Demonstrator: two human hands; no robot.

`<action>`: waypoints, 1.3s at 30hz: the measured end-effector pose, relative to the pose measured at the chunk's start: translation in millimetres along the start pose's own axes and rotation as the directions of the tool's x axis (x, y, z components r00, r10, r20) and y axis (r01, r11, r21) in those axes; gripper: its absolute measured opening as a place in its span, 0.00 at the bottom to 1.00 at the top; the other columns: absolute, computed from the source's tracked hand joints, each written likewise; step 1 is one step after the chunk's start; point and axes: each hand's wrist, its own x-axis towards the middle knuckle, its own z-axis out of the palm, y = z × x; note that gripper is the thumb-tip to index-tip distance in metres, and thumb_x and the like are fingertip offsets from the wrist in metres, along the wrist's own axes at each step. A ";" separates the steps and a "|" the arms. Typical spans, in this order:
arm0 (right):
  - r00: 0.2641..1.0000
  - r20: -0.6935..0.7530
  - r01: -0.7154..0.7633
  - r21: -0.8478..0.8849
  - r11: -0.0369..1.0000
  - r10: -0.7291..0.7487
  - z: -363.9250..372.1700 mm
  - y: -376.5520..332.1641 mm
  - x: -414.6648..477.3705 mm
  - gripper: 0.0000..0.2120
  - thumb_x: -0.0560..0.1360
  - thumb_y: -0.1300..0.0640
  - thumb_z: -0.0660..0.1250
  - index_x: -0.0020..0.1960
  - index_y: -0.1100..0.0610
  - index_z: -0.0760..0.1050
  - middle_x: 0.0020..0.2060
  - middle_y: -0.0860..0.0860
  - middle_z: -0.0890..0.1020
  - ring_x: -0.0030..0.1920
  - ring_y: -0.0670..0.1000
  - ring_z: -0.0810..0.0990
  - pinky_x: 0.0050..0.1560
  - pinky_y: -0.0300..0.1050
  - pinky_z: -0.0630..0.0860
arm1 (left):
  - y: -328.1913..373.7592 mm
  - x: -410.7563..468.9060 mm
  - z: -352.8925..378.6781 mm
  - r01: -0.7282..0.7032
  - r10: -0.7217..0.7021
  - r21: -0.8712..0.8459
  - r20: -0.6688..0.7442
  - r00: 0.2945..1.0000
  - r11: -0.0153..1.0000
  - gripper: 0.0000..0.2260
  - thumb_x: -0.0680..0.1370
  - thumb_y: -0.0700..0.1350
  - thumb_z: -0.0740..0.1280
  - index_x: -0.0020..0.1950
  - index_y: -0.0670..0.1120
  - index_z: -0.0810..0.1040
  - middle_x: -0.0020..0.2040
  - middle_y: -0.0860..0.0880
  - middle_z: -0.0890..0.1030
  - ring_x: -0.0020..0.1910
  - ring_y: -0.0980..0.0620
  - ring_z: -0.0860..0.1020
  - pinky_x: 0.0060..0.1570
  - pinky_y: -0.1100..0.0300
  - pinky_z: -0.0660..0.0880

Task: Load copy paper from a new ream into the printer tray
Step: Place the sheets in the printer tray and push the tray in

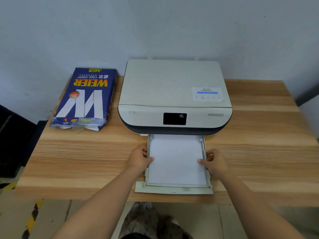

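A white printer sits at the back of a wooden table. Its paper tray is pulled out toward me. A stack of white copy paper lies flat in the tray. My left hand grips the tray's left edge, thumb resting on the paper. On the right edge, my right hand holds the same way, thumb on the sheets. A blue ream of copy paper, its near end torn open, lies to the left of the printer.
The wooden table stands against a pale wall. Its front edge runs just below the tray. A dark object stands off the table's left side. Floor with a yellow-black stripe shows below.
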 end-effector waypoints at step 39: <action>1.000 -0.011 0.024 0.003 1.000 -0.024 10.4 3.1 -0.3 0.17 0.77 0.50 0.65 0.59 0.60 0.69 0.52 0.56 0.77 0.47 0.53 0.75 0.44 0.46 0.72 | -5.8 -6.2 5.4 -0.031 0.043 0.093 -0.122 0.992 0.995 0.12 0.80 0.52 0.62 0.51 0.44 0.77 0.36 0.50 0.77 0.37 0.50 0.75 0.31 0.61 0.68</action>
